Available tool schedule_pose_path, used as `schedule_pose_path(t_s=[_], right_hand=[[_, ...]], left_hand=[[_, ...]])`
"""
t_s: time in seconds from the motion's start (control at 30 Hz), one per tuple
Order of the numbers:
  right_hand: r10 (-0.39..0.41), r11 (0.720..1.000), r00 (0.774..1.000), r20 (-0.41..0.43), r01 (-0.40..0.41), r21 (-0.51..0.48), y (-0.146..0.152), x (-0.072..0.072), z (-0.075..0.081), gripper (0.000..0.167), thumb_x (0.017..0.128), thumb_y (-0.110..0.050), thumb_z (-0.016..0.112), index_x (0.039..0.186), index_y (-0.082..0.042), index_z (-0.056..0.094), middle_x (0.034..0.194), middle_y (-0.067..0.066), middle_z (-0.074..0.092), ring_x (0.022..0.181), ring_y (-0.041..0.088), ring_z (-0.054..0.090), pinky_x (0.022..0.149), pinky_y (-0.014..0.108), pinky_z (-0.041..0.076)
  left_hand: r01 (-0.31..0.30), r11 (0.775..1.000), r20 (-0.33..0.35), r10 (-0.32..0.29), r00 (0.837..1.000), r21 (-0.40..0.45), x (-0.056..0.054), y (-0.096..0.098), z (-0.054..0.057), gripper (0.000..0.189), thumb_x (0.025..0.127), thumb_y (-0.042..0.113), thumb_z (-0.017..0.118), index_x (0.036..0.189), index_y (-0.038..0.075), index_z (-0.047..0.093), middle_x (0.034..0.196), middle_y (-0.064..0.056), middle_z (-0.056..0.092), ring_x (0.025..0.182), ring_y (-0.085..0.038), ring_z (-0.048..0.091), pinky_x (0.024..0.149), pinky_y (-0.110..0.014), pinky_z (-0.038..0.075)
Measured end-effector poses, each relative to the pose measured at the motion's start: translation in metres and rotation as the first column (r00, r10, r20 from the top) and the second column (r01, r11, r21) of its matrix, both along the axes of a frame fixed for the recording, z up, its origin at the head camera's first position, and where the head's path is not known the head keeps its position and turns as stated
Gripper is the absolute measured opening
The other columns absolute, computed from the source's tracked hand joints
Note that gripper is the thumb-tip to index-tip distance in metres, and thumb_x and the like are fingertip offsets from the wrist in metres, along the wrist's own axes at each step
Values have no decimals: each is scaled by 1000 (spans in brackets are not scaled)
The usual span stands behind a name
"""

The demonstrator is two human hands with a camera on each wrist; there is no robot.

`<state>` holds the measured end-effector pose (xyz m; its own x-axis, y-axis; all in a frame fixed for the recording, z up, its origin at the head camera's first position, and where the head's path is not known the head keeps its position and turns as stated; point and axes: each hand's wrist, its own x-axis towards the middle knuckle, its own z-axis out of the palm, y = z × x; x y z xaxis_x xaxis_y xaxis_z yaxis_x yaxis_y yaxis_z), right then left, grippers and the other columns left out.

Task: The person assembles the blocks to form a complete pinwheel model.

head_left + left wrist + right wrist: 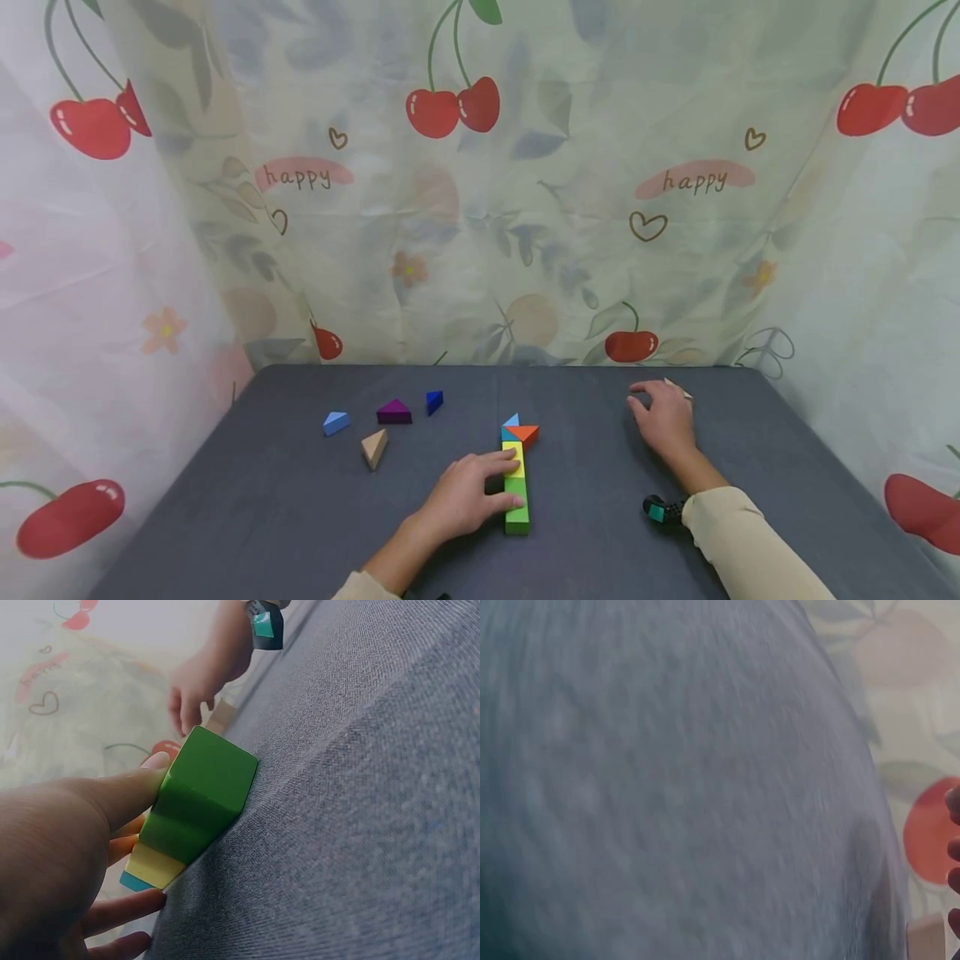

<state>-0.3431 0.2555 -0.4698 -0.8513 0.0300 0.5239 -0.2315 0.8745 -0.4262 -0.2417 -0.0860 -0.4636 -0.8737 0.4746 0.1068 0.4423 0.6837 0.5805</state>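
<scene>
A row of blocks lies at the table's middle: a green block [517, 515] nearest, a yellow block [513, 465] beyond it, then blue and orange-red triangular blocks [527, 434] at the far end. My left hand [468, 497] lies across the row from the left, thumb on the green block and fingers reaching over the yellow one. In the left wrist view the thumb tip touches the green block's edge [199, 780], other fingers spread behind. At the far right, my right hand [663, 417] hovers with bent, loose fingers beside a plain wooden block [678, 388].
Left of the row lie a light blue block [337, 423], a purple block [393, 412], a dark blue block [434, 402] and a wooden triangular block [373, 449]. A patterned curtain [487, 250] encloses the grey table [247, 500] at the back and sides.
</scene>
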Motion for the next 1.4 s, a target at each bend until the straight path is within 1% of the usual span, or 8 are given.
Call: schedule_pose_path(t_s=[0.2,0.33,0.57,0.8,1.03,1.13,1.3,1.4], right_hand=[[-78,997,997,21,78,19,15,-1,-2,25,92,-16,65,111,0,67,121,26,59,116,48,44,90,65,31],[-149,989,989,21,148,13,22,-1,-2,28,92,-17,66,115,-1,65,122,26,56,115,47,42,90,63,30],[-235,972,967,102,235,15,33,-2,-2,40,93,-21,64,127,0,57,131,27,49,119,48,37,89,62,29],[-243,970,947,213,238,49,42,-4,-4,52,95,-25,61,137,2,48,137,30,43,121,50,33,90,64,28],[-242,970,927,285,231,72,45,-8,0,51,96,-29,60,133,4,51,135,30,45,119,49,35,88,62,30],[-241,970,926,291,218,107,46,-10,4,49,96,-29,60,130,5,53,129,30,50,113,48,39,86,62,31],[-229,961,936,266,174,215,47,-12,9,42,93,-26,64,119,7,60,115,29,58,106,47,44,83,62,34],[-223,956,939,261,158,247,46,-12,10,40,92,-24,65,115,8,62,111,29,60,104,47,46,81,61,36]], left_hand=[[2,1000,-9,-2,1000,4,-1,-1,-1,54,85,51,70,132,25,63,141,11,51,126,-25,49,102,-54,36],[4,1000,-7,-4,1000,4,-1,-1,-1,54,85,52,70,131,25,64,141,11,52,126,-24,50,101,-54,37],[4,1000,-1,-4,1000,2,0,-1,0,54,85,52,70,132,25,63,141,11,51,126,-24,49,101,-54,37],[5,1000,14,-5,1000,2,0,0,1,55,85,52,69,132,26,63,141,11,51,127,-24,49,102,-53,37],[-1,1000,8,1,1000,-5,0,1,2,54,85,53,69,132,27,63,141,12,50,126,-24,49,102,-53,37],[2,1000,4,-2,1000,-3,-1,1,1,54,85,52,69,132,26,63,141,12,51,126,-24,49,101,-52,37],[6,1000,6,-6,1000,-2,-1,0,1,54,85,52,69,132,26,63,141,12,51,126,-24,49,101,-53,37],[7,1000,12,-7,1000,-4,-1,0,1,54,85,52,69,132,27,63,141,12,51,126,-23,49,101,-53,37]])
